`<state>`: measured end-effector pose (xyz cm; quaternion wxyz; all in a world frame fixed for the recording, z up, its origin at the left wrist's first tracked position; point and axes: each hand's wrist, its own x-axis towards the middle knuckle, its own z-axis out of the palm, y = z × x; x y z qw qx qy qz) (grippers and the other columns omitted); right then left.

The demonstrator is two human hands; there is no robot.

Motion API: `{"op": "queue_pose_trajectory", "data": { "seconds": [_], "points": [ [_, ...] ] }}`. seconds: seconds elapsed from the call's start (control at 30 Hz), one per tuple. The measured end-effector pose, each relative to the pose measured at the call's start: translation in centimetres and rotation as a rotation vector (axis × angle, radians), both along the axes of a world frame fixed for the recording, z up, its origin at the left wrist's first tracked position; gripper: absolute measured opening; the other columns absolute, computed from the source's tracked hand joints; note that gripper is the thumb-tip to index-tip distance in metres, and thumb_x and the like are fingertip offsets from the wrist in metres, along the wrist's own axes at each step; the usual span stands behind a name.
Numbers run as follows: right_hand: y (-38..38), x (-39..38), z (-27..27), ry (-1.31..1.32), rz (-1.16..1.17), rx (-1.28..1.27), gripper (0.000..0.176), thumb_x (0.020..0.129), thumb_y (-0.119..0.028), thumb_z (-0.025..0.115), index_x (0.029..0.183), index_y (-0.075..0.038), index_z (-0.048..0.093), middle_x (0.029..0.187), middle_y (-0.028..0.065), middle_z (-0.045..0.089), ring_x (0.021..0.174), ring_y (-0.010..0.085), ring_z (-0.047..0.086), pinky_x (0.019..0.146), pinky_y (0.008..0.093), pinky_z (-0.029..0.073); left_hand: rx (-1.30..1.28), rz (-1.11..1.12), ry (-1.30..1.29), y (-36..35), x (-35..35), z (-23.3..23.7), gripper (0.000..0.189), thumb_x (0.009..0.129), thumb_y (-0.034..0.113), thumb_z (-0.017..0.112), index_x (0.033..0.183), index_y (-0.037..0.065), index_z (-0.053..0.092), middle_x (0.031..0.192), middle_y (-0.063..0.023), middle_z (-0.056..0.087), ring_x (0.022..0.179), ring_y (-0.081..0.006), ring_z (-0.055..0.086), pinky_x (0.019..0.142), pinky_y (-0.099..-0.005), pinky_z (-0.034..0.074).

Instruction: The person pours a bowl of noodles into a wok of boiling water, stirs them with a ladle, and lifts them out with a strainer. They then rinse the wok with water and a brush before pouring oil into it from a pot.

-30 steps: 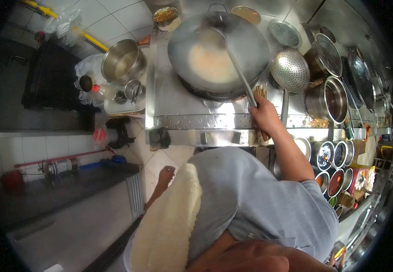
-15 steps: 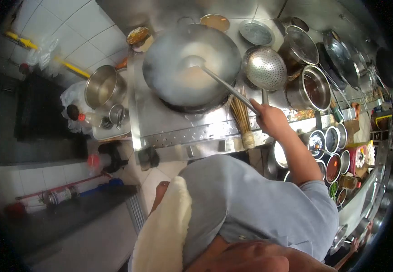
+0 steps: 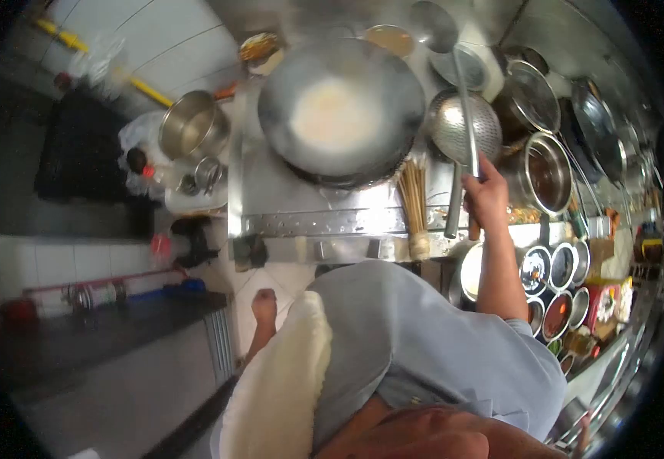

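My right hand (image 3: 488, 197) is wrapped round the handle of a metal ladle (image 3: 466, 99). The bowl of that ladle is raised at the back, beyond the strainer and outside the wok. A perforated strainer (image 3: 447, 128) lies beneath the ladle's handle, its own handle pointing towards me. The large dark wok (image 3: 286, 99) sits on the stove, holding a pale, steaming, blurred content (image 3: 336, 115). Low beside my body hangs my left hand (image 3: 264, 306), its fingers curled, with nothing visible in it. A bamboo brush (image 3: 414, 203) rests by the wok's right front side.
A deep steel pot (image 3: 186, 126) and a bottle (image 3: 165, 177) stand left of the stove. Pots with dark contents (image 3: 550, 180) crowd the right. Several seasoning bowls (image 3: 535, 264) line the right front. A pale cloth (image 3: 282, 382) hangs over my shoulder. Another person's hand (image 3: 583, 432) shows far right.
The ladle has come out of the wok and swung right and up over the strainer, with my right hand moving right. My left hand has come further into view beside my body.
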<state>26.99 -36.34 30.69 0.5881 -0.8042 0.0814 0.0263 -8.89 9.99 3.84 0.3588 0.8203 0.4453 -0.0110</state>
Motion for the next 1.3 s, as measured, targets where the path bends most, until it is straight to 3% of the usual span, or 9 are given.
{"op": "queue_pose_trajectory", "data": {
  "seconds": [0.37, 0.47, 0.57, 0.63, 0.73, 0.8, 0.87, 1.17, 1.3],
  "points": [
    [3.6, 2.9, 1.2, -0.167, 0.188, -0.555, 0.059, 0.084, -0.016, 0.064, 0.141, -0.012, 0.049, 0.083, 0.0165, 0.066, 0.066, 0.0234, 0.063, 0.068, 0.0354, 0.051, 0.526, 0.1, -0.379, 3.9, 13.0, 8.8, 0.041, 0.085, 0.029, 0.069, 0.108, -0.004, 0.063, 0.097, -0.0234, 0.068, 0.092, -0.0401, 0.064, 0.086, -0.0419, 0.05],
    [7.1, 6.9, 2.1, -0.262, 0.201, -0.745, 0.058, 0.085, -0.02, 0.059, 0.141, -0.012, 0.047, 0.087, 0.027, 0.066, 0.083, 0.0429, 0.065, 0.077, 0.0463, 0.05, 0.418, -0.086, 0.155, 3.7, 15.0, 11.3, 0.052, 0.082, 0.03, 0.073, 0.117, -0.006, 0.058, 0.108, -0.0271, 0.065, 0.098, -0.0399, 0.063, 0.088, -0.0408, 0.049],
    [9.2, 11.3, 2.4, -0.362, 0.201, -0.752, 0.053, 0.083, -0.018, 0.056, 0.136, -0.01, 0.051, 0.091, 0.0288, 0.065, 0.087, 0.0461, 0.063, 0.079, 0.0497, 0.049, 0.143, -0.095, 0.403, 4.1, 15.2, 10.2, 0.054, 0.08, 0.026, 0.074, 0.12, -0.005, 0.055, 0.115, -0.0274, 0.061, 0.103, -0.0402, 0.061, 0.089, -0.0418, 0.049],
    [10.1, 14.1, 2.9, -0.331, 0.301, -0.914, 0.044, 0.082, -0.011, 0.055, 0.126, -0.006, 0.053, 0.1, 0.0276, 0.066, 0.096, 0.0441, 0.063, 0.084, 0.0524, 0.05, -0.528, 0.194, -0.433, 3.1, 14.8, 7.8, 0.045, 0.081, 0.02, 0.074, 0.115, -0.004, 0.058, 0.113, -0.0222, 0.062, 0.103, -0.0343, 0.061, 0.088, -0.0404, 0.049],
    [11.6, 16.1, 5.3, -0.293, 0.442, -1.044, 0.036, 0.081, -0.01, 0.054, 0.116, -0.004, 0.058, 0.1, 0.0264, 0.066, 0.095, 0.0432, 0.064, 0.083, 0.0514, 0.05, -0.576, -0.084, -0.556, 0.2, 16.0, 3.7, 0.032, 0.085, 0.014, 0.067, 0.115, 0.007, 0.061, 0.106, -0.0089, 0.065, 0.097, -0.0239, 0.064, 0.093, -0.0379, 0.049],
    [12.7, 16.4, 7.4, -0.254, 0.491, -1.049, 0.034, 0.081, -0.01, 0.054, 0.113, -0.003, 0.06, 0.1, 0.0258, 0.066, 0.095, 0.0427, 0.064, 0.083, 0.0506, 0.051, -0.741, -0.088, -0.644, -4.0, 19.7, 5.4, 0.031, 0.095, 0.025, 0.056, 0.117, 0.003, 0.061, 0.114, -0.0111, 0.066, 0.104, -0.0268, 0.063, 0.095, -0.04, 0.048],
    [13.4, 16.5, 7.7, -0.203, 0.535, -1.056, 0.032, 0.08, -0.01, 0.054, 0.111, -0.003, 0.061, 0.099, 0.0253, 0.067, 0.095, 0.0422, 0.065, 0.083, 0.0498, 0.051, -1.604, 0.372, -0.64, -8.4, 24.3, 15.6, 0.037, 0.102, 0.024, 0.049, 0.124, -0.005, 0.053, 0.12, -0.0182, 0.061, 0.107, -0.0303, 0.06, 0.098, -0.0415, 0.047],
    [16.0, 16.6, 6.4, -0.27, 0.544, -1.217, 0.029, 0.08, -0.006, 0.051, 0.104, 0.001, 0.065, 0.098, 0.0258, 0.067, 0.093, 0.0415, 0.066, 0.083, 0.0478, 0.052, -1.861, 0.235, -0.518, -12.3, 31.5, 16.4, 0.056, 0.101, 0.047, 0.044, 0.14, 0.007, 0.04, 0.143, -0.0144, 0.046, 0.132, -0.0322, 0.045, 0.113, -0.0538, 0.033],
    [16.8, 17.0, 5.9, -0.18, 0.521, -1.238, 0.027, 0.08, -0.006, 0.051, 0.102, 0.002, 0.066, 0.099, 0.0249, 0.068, 0.094, 0.0394, 0.067, 0.081, 0.0473, 0.053, -1.79, 0.402, -0.555, -13.9, 33.1, 17.0, 0.035, 0.097, 0.033, 0.057, 0.118, 0.005, 0.056, 0.12, -0.0142, 0.063, 0.112, -0.0304, 0.061, 0.1, -0.0479, 0.048]
  ]
}}
